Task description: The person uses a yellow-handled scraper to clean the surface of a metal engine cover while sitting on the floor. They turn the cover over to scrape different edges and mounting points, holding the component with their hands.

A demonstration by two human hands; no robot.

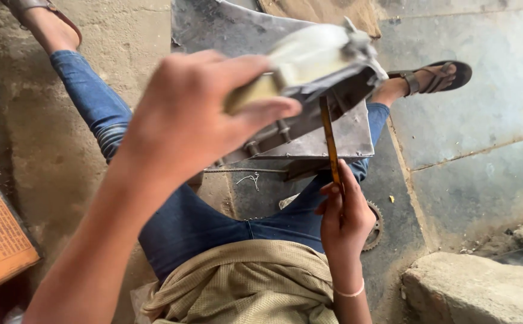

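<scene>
**Grey metal part held aloft, thin tool pushed up into it**

The left hand point(195, 114) is wrapped around the pale upper end of a grey metal housing point(327, 72), thumb underneath and fingers over the top, holding it tilted in the air above the lap. The right hand point(345, 219) pinches a thin yellowish rod-like tool point(330, 141) between thumb and fingertips, its upper end going into the dark underside of the housing. Whether the tip is seated on a screw cannot be told.

A flat grey metal plate point(345, 135) lies on the floor between the legs, a toothed sprocket point(374, 228) lies half hidden behind the right wrist, and a stone block point(477, 291) sits at the lower right.

The housing hangs on one hand only, well clear of any support. A hard push on the tool could tip it out of that grip and drop it onto the thigh or the plate. The tool, held by the fingertips alone, could also slip off its seat and jab the left palm
</scene>
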